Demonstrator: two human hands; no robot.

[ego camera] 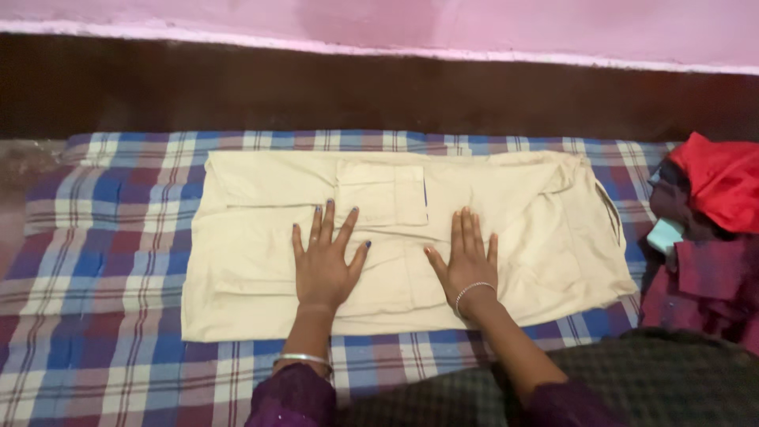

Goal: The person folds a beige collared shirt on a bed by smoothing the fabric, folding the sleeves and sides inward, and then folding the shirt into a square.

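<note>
On the plaid blanket [95, 261] lies a folded beige garment [261, 269] with a flap pocket [383, 194] at its upper middle. Left hand [324, 265] and right hand [468, 265] rest flat on it, fingers spread, palms down. Red cloth [723, 186] and maroon clothing [704, 289] sit at the right edge.

The checked blanket [95, 261] lies bare on the left and along the near edge of the folded trousers [506, 213], leaving room to pass. On the right, a pile of red and maroon clothes [711, 237] blocks the way.
</note>
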